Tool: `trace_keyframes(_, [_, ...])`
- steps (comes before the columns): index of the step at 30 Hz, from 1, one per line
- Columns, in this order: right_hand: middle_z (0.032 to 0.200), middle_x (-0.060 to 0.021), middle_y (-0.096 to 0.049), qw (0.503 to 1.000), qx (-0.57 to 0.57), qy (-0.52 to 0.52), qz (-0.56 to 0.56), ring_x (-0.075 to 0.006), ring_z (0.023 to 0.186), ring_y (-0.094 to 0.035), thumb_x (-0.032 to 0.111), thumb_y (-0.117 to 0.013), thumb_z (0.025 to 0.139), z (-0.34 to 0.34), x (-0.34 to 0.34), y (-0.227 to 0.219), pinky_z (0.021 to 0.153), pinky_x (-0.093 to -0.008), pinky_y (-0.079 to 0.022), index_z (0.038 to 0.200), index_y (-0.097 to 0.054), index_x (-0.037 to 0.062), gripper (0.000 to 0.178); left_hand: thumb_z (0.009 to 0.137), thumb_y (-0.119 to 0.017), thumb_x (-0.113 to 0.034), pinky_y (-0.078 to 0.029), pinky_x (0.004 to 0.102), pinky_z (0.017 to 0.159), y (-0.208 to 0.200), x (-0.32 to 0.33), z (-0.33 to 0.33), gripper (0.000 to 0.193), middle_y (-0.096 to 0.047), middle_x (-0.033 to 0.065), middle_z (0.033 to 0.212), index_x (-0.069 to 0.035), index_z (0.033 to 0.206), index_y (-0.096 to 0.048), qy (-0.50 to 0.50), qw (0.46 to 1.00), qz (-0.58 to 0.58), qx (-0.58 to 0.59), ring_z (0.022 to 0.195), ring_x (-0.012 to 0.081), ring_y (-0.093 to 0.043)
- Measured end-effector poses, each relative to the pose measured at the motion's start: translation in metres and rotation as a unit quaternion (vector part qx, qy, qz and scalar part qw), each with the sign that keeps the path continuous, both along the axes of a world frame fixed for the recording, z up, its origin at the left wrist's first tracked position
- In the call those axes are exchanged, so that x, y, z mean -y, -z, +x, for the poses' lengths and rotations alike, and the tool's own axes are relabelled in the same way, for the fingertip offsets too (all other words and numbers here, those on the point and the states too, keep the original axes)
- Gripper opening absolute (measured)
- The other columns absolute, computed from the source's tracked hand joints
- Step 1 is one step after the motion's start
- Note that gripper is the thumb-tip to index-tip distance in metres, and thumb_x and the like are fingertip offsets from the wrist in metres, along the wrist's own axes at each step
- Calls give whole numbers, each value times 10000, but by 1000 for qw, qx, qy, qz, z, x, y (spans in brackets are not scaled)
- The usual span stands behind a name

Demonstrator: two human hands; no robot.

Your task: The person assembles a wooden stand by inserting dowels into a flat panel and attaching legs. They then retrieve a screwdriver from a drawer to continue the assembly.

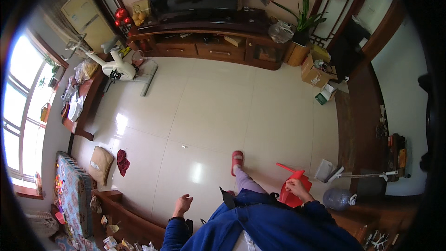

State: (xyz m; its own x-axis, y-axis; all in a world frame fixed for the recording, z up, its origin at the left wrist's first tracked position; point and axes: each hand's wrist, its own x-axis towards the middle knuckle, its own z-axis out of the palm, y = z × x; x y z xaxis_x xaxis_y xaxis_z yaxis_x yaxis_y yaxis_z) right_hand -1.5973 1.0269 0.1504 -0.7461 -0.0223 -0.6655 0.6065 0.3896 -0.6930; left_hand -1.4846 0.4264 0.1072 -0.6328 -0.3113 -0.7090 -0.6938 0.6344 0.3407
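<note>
A red plastic watering can [289, 194] with a long spout hangs at my right side. My right hand [297, 188] is closed at its top; the grip itself is partly hidden. Out in front of my left hip, my left hand [183, 204] holds nothing, its fingers loosely bent and apart. Beneath it is the tiled floor [209, 111]. One of my feet, in a red slipper [237, 160], is stretched forward on the tiles.
A small white scrap [184, 146], dark red cloth [122, 162] and tan cushion [101, 165] lie on the floor. A wooden TV cabinet [186, 51] spans the far wall, an exercise bike [118, 69] far left, cardboard boxes [316, 72] far right. A water jug [337, 199] stands near right.
</note>
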Motion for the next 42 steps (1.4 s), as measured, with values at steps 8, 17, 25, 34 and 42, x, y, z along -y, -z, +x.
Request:
trace_keyframes(8, [747,-74,-708,990,30,-116,79,-151,648,-670,203,-661,935,-226,25,30,600,-314,-535,903,-707,-28,237,936,-671,-414,-545,413,963,29,26,-149,561,-728,212,1169,-19,1332,-635,-64,992,106,-2,1113,328,-695])
trace_keyframes(17, [811,-87,-711,987,-112,-115,30,-182,681,-646,229,-658,956,-506,148,26,651,-355,-542,995,-685,-12,246,916,-675,-360,-584,363,797,37,123,-271,548,-763,211,1005,47,1282,-645,-211,972,87,-45,863,242,-755])
trace_keyframes(25, [853,-83,-697,988,107,-100,59,-173,751,-641,252,-625,980,-583,259,2,653,-339,-512,1012,-683,30,231,919,-681,-394,-587,408,817,68,262,-415,525,-756,226,1005,10,1253,-677,-164,981,92,42,878,301,-749])
trace_keyframes(34, [1023,-113,-685,985,154,-45,57,-215,908,-654,379,-608,1020,-682,315,4,768,-426,-522,1162,-660,37,374,920,-636,-406,-556,445,928,7,374,-685,502,-731,247,1077,-28,1246,-685,-82,989,-21,-125,1054,389,-700])
trace_keyframes(42, [1115,-119,-677,982,166,-59,61,-229,964,-652,412,-617,1010,-853,333,38,801,-453,-531,1253,-635,49,437,925,-660,-407,-564,430,900,35,345,-766,501,-735,238,1071,-32,1256,-684,-85,992,24,-86,1028,363,-714])
